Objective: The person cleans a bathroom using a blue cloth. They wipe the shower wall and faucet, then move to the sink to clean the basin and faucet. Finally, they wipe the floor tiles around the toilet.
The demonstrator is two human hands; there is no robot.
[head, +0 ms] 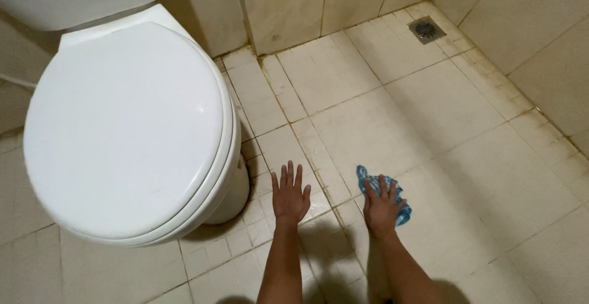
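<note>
My left hand (290,195) lies flat on the beige tiled floor (380,126), fingers spread, holding nothing, just right of the toilet's base. My right hand (382,206) presses down on a blue cloth (368,178) that lies crumpled on the floor tiles; the cloth sticks out beyond my fingers at the top left and at the right. Both forearms reach in from the bottom edge.
A white toilet (126,132) with its lid shut fills the left side, its cistern at the top left. A square metal floor drain (427,30) sits in the far right corner. Tiled walls (288,6) close the back and right. Grout lines look stained.
</note>
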